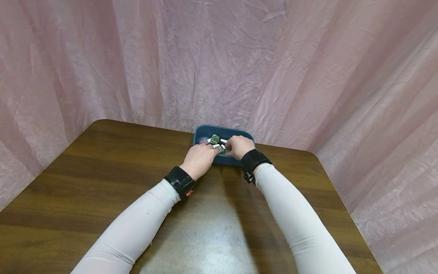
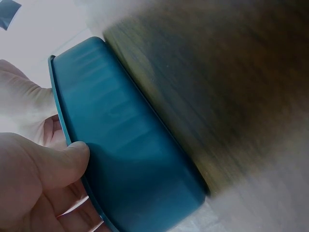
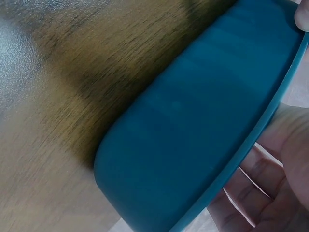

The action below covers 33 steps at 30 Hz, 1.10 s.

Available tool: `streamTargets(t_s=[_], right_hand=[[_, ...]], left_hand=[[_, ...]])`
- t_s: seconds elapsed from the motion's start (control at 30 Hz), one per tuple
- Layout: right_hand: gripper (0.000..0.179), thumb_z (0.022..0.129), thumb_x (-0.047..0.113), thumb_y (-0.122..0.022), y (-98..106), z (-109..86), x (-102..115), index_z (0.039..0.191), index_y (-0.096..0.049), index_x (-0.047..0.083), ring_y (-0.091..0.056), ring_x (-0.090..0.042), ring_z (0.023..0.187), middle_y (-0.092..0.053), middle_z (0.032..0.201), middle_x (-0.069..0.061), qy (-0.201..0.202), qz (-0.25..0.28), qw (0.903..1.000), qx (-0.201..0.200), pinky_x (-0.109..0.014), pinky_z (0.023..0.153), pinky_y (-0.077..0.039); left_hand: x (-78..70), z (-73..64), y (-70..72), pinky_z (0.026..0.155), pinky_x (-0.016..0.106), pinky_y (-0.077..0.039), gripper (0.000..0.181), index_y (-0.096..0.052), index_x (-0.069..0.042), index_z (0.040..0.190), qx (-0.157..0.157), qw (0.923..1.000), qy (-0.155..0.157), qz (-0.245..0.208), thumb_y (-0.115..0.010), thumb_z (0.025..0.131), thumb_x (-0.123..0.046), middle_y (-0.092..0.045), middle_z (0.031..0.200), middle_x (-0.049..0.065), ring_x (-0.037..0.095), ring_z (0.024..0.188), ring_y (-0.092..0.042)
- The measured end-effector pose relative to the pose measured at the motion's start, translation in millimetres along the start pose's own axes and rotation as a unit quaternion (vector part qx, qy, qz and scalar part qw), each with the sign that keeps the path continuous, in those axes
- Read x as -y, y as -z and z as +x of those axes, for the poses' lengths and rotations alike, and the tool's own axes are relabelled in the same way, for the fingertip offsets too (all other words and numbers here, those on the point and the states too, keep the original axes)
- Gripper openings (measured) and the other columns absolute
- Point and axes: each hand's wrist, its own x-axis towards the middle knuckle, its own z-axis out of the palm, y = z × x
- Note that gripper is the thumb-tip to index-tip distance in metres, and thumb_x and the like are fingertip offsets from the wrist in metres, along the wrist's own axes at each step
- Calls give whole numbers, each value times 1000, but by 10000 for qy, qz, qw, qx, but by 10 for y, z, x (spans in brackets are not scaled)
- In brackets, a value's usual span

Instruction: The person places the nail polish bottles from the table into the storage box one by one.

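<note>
A blue plastic bin (image 1: 227, 160) stands at the far edge of the table, with several small objects inside. Among them show a green block-like piece (image 1: 215, 139) and white and dark pieces. My left hand (image 1: 199, 158) grips the bin's front rim near its left end: the thumb (image 2: 77, 157) lies on the outer wall, the fingers reach inside. My right hand (image 1: 241, 146) dips over the rim farther right, fingertips down among the small objects. Its fingers (image 3: 263, 174) show bent behind the rim; I cannot tell whether they hold a piece.
The brown wooden table (image 1: 113, 163) extends toward me and to both sides. A pink curtain (image 1: 219, 68) hangs close behind the bin and along the right side. Black wrist bands (image 1: 179, 182) are worn over white sleeves (image 1: 291, 209).
</note>
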Motion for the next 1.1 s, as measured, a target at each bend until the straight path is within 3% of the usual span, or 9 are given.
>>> streamTargets(t_s=[0.27,0.8,1.1], right_hand=[[10,96,18,-89,4,-7,14,106,-89,15,-70,-20,81,-79,89,0,13,38,10000,-12,-43,82,-59],[23,99,29,-87,-34,-17,-70,120,-87,19,-76,-21,100,-83,109,1,51,234,9997,-71,-44,91,-60],[34,98,34,-87,-45,-64,-106,127,-84,15,-77,-23,100,-83,113,-3,35,452,9986,-254,-45,89,-61]], left_hand=[[-2,1,-4,75,48,-63,25,-83,-16,118,46,9999,5,140,-64,109,-3,-81,104,8,30,93,-74],[11,5,-31,73,48,-63,23,-83,-17,115,-34,9998,-18,200,-65,108,-3,-81,102,7,29,91,-74],[1,6,-15,75,48,-63,23,-82,-16,118,13,9999,-1,168,-65,108,-4,-81,105,7,31,93,-74]])
